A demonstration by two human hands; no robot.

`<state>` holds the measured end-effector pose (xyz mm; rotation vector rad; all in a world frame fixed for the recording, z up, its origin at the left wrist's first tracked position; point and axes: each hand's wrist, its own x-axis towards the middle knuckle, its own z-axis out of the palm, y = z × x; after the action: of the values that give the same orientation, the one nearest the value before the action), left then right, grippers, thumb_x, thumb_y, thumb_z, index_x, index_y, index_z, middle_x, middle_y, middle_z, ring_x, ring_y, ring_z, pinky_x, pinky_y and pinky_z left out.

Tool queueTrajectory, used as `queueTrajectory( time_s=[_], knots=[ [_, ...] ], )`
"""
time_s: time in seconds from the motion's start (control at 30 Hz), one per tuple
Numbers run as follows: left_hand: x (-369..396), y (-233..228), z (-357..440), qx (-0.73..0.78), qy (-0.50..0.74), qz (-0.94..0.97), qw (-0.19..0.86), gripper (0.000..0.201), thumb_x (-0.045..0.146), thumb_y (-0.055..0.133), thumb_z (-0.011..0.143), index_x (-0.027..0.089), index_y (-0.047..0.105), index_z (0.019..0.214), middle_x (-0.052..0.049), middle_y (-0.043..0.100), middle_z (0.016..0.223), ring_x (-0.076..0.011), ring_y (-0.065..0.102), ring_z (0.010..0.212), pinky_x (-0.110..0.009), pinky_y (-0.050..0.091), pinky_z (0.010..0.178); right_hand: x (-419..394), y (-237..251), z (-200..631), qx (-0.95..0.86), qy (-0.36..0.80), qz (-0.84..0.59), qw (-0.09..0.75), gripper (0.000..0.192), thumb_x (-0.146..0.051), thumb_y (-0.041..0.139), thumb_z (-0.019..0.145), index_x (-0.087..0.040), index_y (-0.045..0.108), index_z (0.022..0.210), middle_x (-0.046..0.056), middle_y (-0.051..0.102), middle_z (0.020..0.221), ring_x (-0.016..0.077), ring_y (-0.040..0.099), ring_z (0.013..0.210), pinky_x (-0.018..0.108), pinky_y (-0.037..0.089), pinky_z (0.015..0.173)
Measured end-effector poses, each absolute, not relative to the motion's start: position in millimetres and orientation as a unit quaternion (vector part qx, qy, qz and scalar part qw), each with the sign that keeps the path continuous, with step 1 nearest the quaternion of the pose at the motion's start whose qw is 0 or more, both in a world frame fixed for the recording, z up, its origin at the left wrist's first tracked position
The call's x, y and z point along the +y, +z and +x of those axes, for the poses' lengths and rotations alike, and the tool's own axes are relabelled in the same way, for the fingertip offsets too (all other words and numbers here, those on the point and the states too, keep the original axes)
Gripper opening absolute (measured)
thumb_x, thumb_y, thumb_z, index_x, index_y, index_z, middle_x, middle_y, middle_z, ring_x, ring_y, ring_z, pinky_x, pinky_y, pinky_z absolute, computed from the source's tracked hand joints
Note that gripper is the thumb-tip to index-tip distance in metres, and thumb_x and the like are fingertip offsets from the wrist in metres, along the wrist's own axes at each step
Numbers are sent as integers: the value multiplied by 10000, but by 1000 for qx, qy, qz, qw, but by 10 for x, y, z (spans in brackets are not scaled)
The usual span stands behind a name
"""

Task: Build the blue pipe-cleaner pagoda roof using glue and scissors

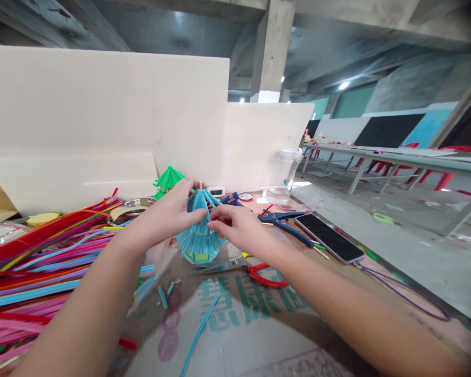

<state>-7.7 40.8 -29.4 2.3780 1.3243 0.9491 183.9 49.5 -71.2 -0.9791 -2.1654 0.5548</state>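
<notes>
A tiered cone of light-blue pipe cleaners [200, 246], with a pale stick tip at its top, stands tilted on the cardboard-covered table. My left hand [178, 207] is closed around its upper part, thumb pressed on the front. At its right side, my right hand [235, 222] pinches a blue pipe-cleaner strand near the upper tier; the fingertips partly cover it. Just behind my left hand is a green pipe-cleaner umbrella shape [169, 179]. Red-handled scissors [266, 277] lie below my right hand. A loose blue pipe cleaner [199, 335] and short blue offcuts [162, 297] lie in front.
Many coloured pipe cleaners [35, 285] are heaped at left, near a tape roll [131, 209]. To the right are blue-handled pliers [292, 232], a phone [329, 238] with a cord, and a clear bottle [281, 178]. White boards [102, 115] stand behind.
</notes>
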Motion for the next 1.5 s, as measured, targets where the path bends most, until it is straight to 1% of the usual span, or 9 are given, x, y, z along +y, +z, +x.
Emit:
queueTrajectory(
  time_s=[0.2,0.4,0.5,0.63,0.77,0.97,1.1,1.3,1.5],
  knots=[
    [408,-277,-76,459,328,815,132,419,261,582,788,202,486,1192,-99,595,1184,-269,597,1104,-404,498,906,479,-709,1844,-834,211,-379,341,120,-315,603,878,-201,639,881,-23,607,691,111,508,606,241,309,557],
    [387,-253,-188,439,292,830,182,535,365,589,840,238,444,1339,-103,584,1305,-267,580,1169,-394,494,928,474,-707,1839,-826,218,-392,340,130,-317,633,859,-195,671,887,-18,631,686,112,535,607,236,330,557],
    [379,-247,-159,456,312,820,151,479,423,572,855,234,489,1287,-102,605,1276,-278,590,1145,-402,497,907,470,-712,1833,-831,205,-390,340,144,-324,620,871,-196,683,893,-15,638,696,110,533,607,235,325,556],
    [380,-242,-70,471,327,814,94,394,384,562,849,199,528,1196,-102,618,1210,-283,601,1090,-412,483,902,480,-696,1854,-839,171,-390,340,183,-344,613,882,-196,714,919,-1,663,706,113,526,592,243,329,560],
    [396,-239,-73,460,325,824,64,358,360,564,844,201,546,1164,-87,622,1173,-273,599,1067,-405,466,917,505,-655,1893,-843,152,-370,359,217,-332,573,911,-195,742,901,13,680,692,126,574,622,250,378,601],
    [385,-229,-93,457,322,828,52,380,370,569,844,196,548,1180,-99,618,1177,-289,590,1078,-425,457,925,515,-686,1848,-799,241,-376,403,155,-314,604,876,-191,692,907,-19,637,634,114,573,559,237,391,553],
    [372,-234,-82,456,323,828,55,397,395,564,848,204,549,1196,-101,617,1179,-289,608,1041,-426,474,896,485,-720,1804,-807,228,-390,379,140,-319,623,864,-193,683,874,-29,604,603,111,546,547,238,369,548],
    [407,-242,-139,447,310,837,57,382,381,536,868,203,541,1205,-101,621,1167,-289,588,1071,-418,466,904,495,-763,1797,-816,200,-393,375,151,-346,610,881,-205,664,892,-21,610,664,115,531,592,237,351,566],
    [406,-242,-203,437,298,844,90,461,430,502,900,198,493,1298,-103,586,1276,-279,563,1148,-399,453,950,491,-769,1809,-809,210,-386,391,132,-331,645,855,-211,651,911,-40,586,633,112,516,575,231,345,558]
  ],
)
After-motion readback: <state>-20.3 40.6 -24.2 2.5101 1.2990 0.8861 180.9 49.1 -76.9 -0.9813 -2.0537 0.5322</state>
